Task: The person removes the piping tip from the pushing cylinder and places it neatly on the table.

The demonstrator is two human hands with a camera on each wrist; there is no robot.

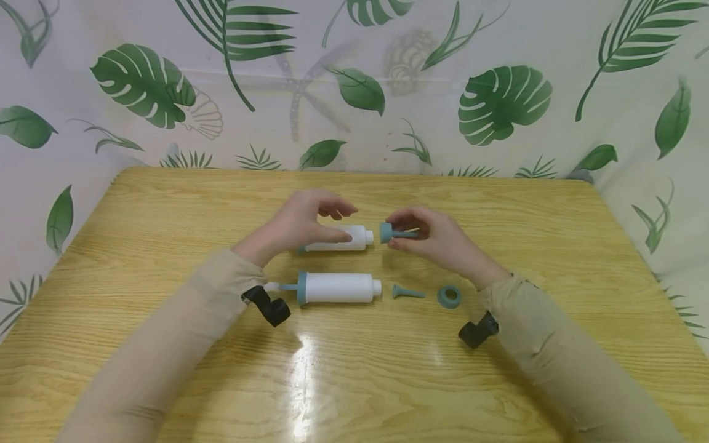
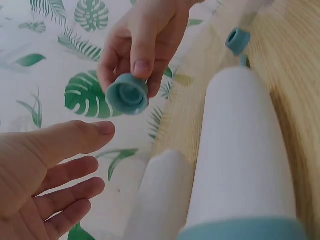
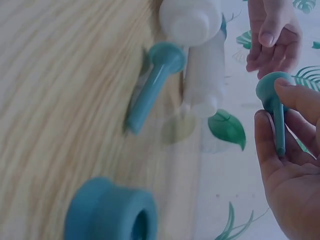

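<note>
My right hand [image 1: 434, 240] pinches a teal flared cap with a thin stem [image 1: 386, 232], its wide opening turned toward the left hand. In the right wrist view the stem of the teal cap [image 3: 272, 92] points down between thumb and fingers. My left hand [image 1: 310, 218] holds nothing; its thumb and fingers are spread, just over the far white pump-like cylinder [image 1: 357, 237], apart from it in the left wrist view. Nearer me lies a second white cylinder [image 1: 339, 287] with a teal collar and a rod, partly hidden by the left wrist.
To the right of the near cylinder lie a loose teal nozzle [image 1: 407, 292] and a teal ring cap [image 1: 449, 297]. The wooden table [image 1: 354, 381] ends at a leaf-printed cloth [image 1: 354, 141] behind. Black wrist cameras [image 1: 271, 307] hang below both sleeves.
</note>
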